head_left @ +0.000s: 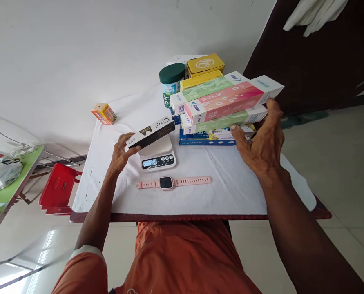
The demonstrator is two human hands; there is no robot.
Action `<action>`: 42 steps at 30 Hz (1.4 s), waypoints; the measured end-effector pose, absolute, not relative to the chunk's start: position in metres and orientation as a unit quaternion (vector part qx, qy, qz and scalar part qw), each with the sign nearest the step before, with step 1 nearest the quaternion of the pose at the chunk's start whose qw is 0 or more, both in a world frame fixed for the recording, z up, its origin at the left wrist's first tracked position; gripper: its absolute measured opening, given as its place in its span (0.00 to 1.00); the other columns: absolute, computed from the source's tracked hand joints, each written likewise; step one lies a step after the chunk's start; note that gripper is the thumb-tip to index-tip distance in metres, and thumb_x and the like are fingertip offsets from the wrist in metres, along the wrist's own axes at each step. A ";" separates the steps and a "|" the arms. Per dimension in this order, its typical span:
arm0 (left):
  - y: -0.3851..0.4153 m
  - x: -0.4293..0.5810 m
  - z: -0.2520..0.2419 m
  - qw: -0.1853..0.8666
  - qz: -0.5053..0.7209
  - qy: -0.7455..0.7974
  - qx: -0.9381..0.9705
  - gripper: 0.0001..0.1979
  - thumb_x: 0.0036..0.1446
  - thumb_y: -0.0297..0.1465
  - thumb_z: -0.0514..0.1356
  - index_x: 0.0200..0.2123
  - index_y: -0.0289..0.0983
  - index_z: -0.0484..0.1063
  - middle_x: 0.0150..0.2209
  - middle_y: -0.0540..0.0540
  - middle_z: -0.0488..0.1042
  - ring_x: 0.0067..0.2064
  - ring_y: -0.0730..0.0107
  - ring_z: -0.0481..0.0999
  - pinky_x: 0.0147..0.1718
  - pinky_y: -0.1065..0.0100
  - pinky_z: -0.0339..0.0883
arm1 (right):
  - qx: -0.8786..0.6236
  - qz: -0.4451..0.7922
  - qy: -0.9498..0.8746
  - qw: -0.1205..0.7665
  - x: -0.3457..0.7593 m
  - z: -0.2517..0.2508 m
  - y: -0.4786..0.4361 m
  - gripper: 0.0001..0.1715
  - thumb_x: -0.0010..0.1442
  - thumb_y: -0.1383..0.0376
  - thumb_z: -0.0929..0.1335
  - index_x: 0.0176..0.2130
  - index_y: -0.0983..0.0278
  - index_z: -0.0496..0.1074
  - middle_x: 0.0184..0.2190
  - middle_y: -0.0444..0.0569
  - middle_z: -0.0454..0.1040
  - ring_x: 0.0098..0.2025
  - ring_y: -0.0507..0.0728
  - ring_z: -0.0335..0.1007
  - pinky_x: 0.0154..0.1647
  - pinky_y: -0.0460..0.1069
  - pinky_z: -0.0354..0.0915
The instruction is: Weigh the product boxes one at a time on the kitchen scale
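In my left hand is a slim black-and-white box marked R&O, gripped at its left end. It is tilted over a white digital kitchen scale whose display is lit; whether it touches the weighing plate I cannot tell. My right hand grips the right end of a pale green toothpaste box, thumb below it and fingers round the end. A pink toothpaste box rests above that, against my fingers, and another green box lies behind. A pink-strapped smartwatch lies in front of the scale.
Beneath and behind the toothpaste boxes are a blue box, yellow boxes and a dark-green-lidded tub. A small orange box stands at the back left of the white-covered table. A red chair is on the left.
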State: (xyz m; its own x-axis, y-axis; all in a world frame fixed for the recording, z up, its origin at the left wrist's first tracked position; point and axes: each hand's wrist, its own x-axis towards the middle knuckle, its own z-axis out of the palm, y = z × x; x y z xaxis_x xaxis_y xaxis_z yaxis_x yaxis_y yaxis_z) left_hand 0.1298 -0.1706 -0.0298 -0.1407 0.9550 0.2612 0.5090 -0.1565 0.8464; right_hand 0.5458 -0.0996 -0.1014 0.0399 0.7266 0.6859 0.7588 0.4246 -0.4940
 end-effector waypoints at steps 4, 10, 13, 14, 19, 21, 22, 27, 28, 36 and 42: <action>-0.164 0.125 -0.039 0.252 0.451 0.601 0.609 0.25 0.50 0.39 0.71 0.52 0.43 0.80 0.54 0.44 0.77 0.59 0.49 0.76 0.62 0.51 0.70 | -0.539 -0.019 -0.692 0.480 0.546 -0.102 -0.100 0.56 0.63 0.48 0.70 0.77 0.57 0.42 0.71 0.66 0.65 0.69 0.75 0.70 0.63 0.74 0.72; -0.164 0.118 -0.043 0.264 0.434 0.618 0.600 0.23 0.50 0.40 0.71 0.51 0.42 0.80 0.48 0.46 0.77 0.55 0.51 0.77 0.60 0.51 0.71 | -0.534 -0.006 -0.690 0.489 0.546 -0.102 -0.099 0.57 0.63 0.48 0.71 0.77 0.59 0.43 0.71 0.67 0.64 0.70 0.75 0.69 0.64 0.74 0.71; -0.165 0.118 -0.041 0.260 0.432 0.618 0.603 0.23 0.51 0.40 0.71 0.51 0.42 0.80 0.46 0.46 0.77 0.54 0.52 0.77 0.60 0.51 0.71 | -0.533 -0.002 -0.694 0.484 0.546 -0.101 -0.101 0.56 0.64 0.47 0.70 0.77 0.60 0.43 0.71 0.67 0.64 0.70 0.75 0.69 0.64 0.74 0.71; -0.166 0.119 -0.041 0.258 0.430 0.618 0.605 0.23 0.50 0.40 0.71 0.50 0.42 0.80 0.45 0.47 0.77 0.54 0.52 0.77 0.60 0.51 0.71 | -0.533 -0.003 -0.696 0.482 0.547 -0.100 -0.101 0.56 0.64 0.46 0.70 0.77 0.59 0.43 0.70 0.67 0.64 0.69 0.75 0.69 0.64 0.75 0.70; -0.166 0.118 -0.040 0.262 0.419 0.618 0.611 0.21 0.51 0.40 0.71 0.48 0.41 0.79 0.43 0.47 0.77 0.52 0.53 0.78 0.57 0.53 0.73 | -0.523 -0.024 -0.701 0.485 0.547 -0.098 -0.104 0.55 0.66 0.45 0.70 0.78 0.55 0.42 0.70 0.65 0.64 0.69 0.74 0.68 0.66 0.74 0.69; -0.167 0.117 -0.039 0.268 0.409 0.620 0.613 0.20 0.51 0.40 0.71 0.47 0.41 0.78 0.43 0.47 0.78 0.51 0.53 0.78 0.55 0.54 0.75 | -0.519 -0.025 -0.701 0.489 0.546 -0.098 -0.104 0.55 0.66 0.46 0.70 0.78 0.53 0.42 0.71 0.64 0.64 0.70 0.74 0.68 0.67 0.74 0.68; -0.167 0.116 -0.039 0.274 0.404 0.621 0.613 0.20 0.51 0.40 0.71 0.47 0.41 0.78 0.43 0.47 0.78 0.51 0.53 0.78 0.54 0.55 0.75 | -0.517 -0.024 -0.701 0.490 0.546 -0.098 -0.104 0.55 0.66 0.46 0.70 0.78 0.53 0.41 0.71 0.64 0.63 0.70 0.74 0.68 0.67 0.73 0.68; -0.168 0.115 -0.038 0.310 0.391 0.618 0.608 0.23 0.51 0.39 0.71 0.50 0.41 0.77 0.45 0.48 0.81 0.51 0.53 0.79 0.54 0.54 0.75 | -0.520 -0.014 -0.699 0.490 0.546 -0.099 -0.103 0.55 0.65 0.46 0.70 0.78 0.55 0.42 0.70 0.65 0.64 0.69 0.75 0.69 0.65 0.74 0.70; -0.168 0.114 -0.038 0.316 0.390 0.617 0.606 0.23 0.50 0.39 0.71 0.50 0.41 0.77 0.46 0.48 0.81 0.51 0.53 0.79 0.55 0.54 0.75 | -0.521 -0.014 -0.699 0.490 0.546 -0.099 -0.103 0.55 0.65 0.47 0.70 0.78 0.55 0.42 0.70 0.65 0.64 0.69 0.75 0.69 0.64 0.74 0.70; -0.169 0.106 -0.041 0.304 0.379 0.623 0.613 0.27 0.51 0.40 0.72 0.54 0.43 0.78 0.52 0.44 0.81 0.56 0.49 0.80 0.58 0.49 0.75 | -0.526 -0.037 -0.698 0.485 0.545 -0.099 -0.102 0.54 0.65 0.49 0.70 0.77 0.59 0.44 0.70 0.67 0.65 0.68 0.74 0.70 0.65 0.74 0.70; -0.172 0.086 -0.033 0.270 0.397 0.611 0.629 0.46 0.55 0.54 0.71 0.72 0.47 0.64 0.70 0.35 0.69 0.73 0.38 0.67 0.65 0.42 0.68 | -0.536 -0.021 -0.693 0.481 0.544 -0.098 -0.102 0.53 0.64 0.48 0.69 0.76 0.57 0.44 0.69 0.65 0.65 0.68 0.74 0.69 0.65 0.74 0.70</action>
State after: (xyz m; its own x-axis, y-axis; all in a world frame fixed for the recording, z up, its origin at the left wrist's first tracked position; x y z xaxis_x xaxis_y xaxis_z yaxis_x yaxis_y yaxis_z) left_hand 0.0858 -0.1723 -0.0326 -0.0627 0.9835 0.1695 0.5536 -0.1071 0.8259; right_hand 0.5438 -0.1017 -0.0977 0.0375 0.7224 0.6905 0.7634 0.4251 -0.4863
